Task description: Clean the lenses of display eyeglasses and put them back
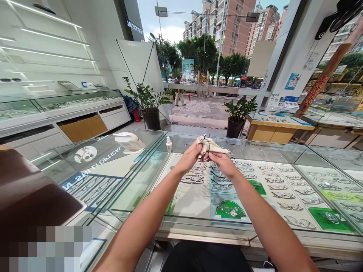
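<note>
inside a bright shop with a glass front point(210, 77), trees point(195, 51) and tall buildings point(235, 22) beyond, and two potted plants point(151, 117) on the floor, apart from each other. across the foreground, one long glass-topped counter point(204, 235). under its pane, rows of eyeglass frames point(290, 206), too many and too overlapped for a sure count, plus at least three green pads point(229, 209). by the far edge, to the left, one small white spray bottle point(169, 146), upright; farther left, one white rounded object point(129, 141), hard to name.

raised over the rows, toward the far side: one pale cloth point(217, 145), folded about one dark-rimmed pair of glasses point(208, 135). held between two bare hands. in the left hand point(190, 155), a firm grasp on the thick bunched end, thumb laid along the folds. in the right hand point(225, 164), a pinch on the lower edge from beneath.

long axis of the cloth near level, left to right, with a slight dip rightward; narrow tail to the right, above the right hand. of the glasses, only thin dark lines visible around the folds; lenses and temples mostly hidden, so impossible to tell their facing.
</note>
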`<state>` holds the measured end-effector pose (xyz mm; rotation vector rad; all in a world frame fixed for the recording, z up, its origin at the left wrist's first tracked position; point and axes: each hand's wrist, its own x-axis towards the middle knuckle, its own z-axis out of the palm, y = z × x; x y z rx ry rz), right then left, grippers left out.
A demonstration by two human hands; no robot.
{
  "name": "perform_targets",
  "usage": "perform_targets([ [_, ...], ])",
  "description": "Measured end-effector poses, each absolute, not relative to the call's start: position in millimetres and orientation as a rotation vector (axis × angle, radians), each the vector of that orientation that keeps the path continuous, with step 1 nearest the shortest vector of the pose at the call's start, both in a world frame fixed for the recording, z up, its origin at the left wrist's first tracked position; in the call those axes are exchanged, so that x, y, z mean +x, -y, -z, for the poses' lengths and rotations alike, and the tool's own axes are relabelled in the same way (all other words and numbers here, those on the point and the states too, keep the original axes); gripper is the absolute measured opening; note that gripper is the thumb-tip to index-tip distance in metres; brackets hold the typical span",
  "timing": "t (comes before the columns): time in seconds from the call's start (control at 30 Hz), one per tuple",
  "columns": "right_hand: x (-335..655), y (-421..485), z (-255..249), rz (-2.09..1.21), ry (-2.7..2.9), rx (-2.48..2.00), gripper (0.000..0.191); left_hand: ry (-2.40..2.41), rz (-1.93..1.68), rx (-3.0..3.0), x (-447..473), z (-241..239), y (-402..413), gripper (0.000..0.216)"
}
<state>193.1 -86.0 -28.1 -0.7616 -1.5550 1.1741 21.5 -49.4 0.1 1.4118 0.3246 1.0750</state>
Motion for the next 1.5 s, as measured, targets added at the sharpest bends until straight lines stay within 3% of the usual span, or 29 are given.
perform_targets([
  [0.37,193.2,82.1,30.8,-1.221,1.549,-0.668,0.038,-0.324,-1.066,1.532,16.8,-8.1,50.2,0.041],
  [0.6,187.0,91.8,22.7,-1.138,1.672,-0.709,0.038,-0.502,-1.275,1.441,25.5,3.6,48.8,0.051],
  [0.9,198.9,80.9,27.5,-1.228,1.494,-0.667,0.028,-0.304,-1.071,1.585,14.7,-7.4,45.3,0.039],
  [1.33,197.3,83.8,24.7,-1.23,1.367,-0.694,0.028,-0.325,-1.237,1.391,23.5,6.9,33.8,0.052],
  [1.5,215.4,82.3,12.5,-1.013,1.223,-0.704,0.023,-0.473,-1.374,1.465,16.8,9.2,22.4,0.053],
])
